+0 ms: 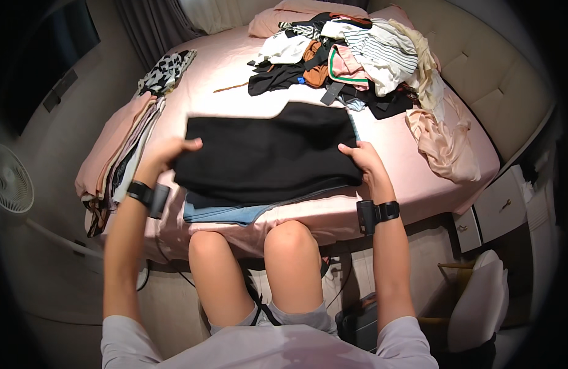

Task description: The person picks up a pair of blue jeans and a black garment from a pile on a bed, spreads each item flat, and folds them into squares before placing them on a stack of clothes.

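Observation:
A folded black garment, perhaps trousers (265,154), is stretched between my two hands near the bed's front edge. My left hand (171,152) grips its left end, thumb on top and fingers hidden beneath. At the right end, my right hand (365,158) pinches the cloth the same way. Under the black garment lie folded blue denim clothes (225,213), which show along the front and at the right corner. Each of my wrists wears a black strap with a small grey device.
A tangled heap of clothes (382,55) covers the bed's far right. Folded clothes (118,147) stack at the left edge, below a black-and-white patterned garment (167,71). A crumpled peach cloth (444,144) lies at right. A fan (12,178), a white cabinet (502,206) and a chair (480,301) stand around the bed.

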Demonstrator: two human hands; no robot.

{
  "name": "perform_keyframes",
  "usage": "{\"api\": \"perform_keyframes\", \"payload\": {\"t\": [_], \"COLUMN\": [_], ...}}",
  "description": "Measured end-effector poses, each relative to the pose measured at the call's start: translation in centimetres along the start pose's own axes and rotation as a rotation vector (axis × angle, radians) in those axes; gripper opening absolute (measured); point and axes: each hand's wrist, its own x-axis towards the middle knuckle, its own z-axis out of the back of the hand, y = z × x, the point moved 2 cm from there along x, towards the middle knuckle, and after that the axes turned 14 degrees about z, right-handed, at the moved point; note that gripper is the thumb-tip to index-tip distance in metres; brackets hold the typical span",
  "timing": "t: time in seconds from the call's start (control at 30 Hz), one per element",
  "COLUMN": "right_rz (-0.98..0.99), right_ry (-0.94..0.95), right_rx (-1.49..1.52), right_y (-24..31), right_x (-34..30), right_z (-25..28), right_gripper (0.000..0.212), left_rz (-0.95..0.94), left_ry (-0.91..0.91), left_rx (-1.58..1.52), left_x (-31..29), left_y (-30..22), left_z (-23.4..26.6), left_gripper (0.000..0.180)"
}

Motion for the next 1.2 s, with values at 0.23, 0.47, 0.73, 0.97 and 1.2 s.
{"api": "perform_keyframes", "payload": {"t": [0.23, 0.47, 0.73, 0.97, 1.2], "right_rz": [-0.091, 0.29, 0.273, -0.201, -0.377], "right_ry": [0.031, 0.121, 0.051, 0.144, 0.007], "right_rx": [-0.755, -1.046, -1.328, -0.772, -0.611], "right_y": [0.4, 1.4, 1.4, 0.5, 1.8], "right_x": [2.1, 5.2, 1.6, 3.1, 4.4], "right_z": [-0.5, 0.8, 2.4, 1.0, 1.0], "right_gripper": [0.049, 0.046, 0.078, 0.076, 0.093], "left_rz": [-0.001, -0.31, -0.142, -0.013, 0.193], "left_ry": [-0.107, -0.538, -0.541, -0.074, 0.114], "left_rx": [-0.014, 0.458, 0.539, -0.149, -0.306], "left_x": [3.7, 4.8, 1.4, 0.9, 2.8], "left_y": [6.0, 7.1, 6.9, 10.6, 8.0], "left_z": [-2.3, -1.6, -2.6, -0.5, 0.6], "left_gripper": [0.052, 0.075, 0.074, 0.047, 0.064]}}
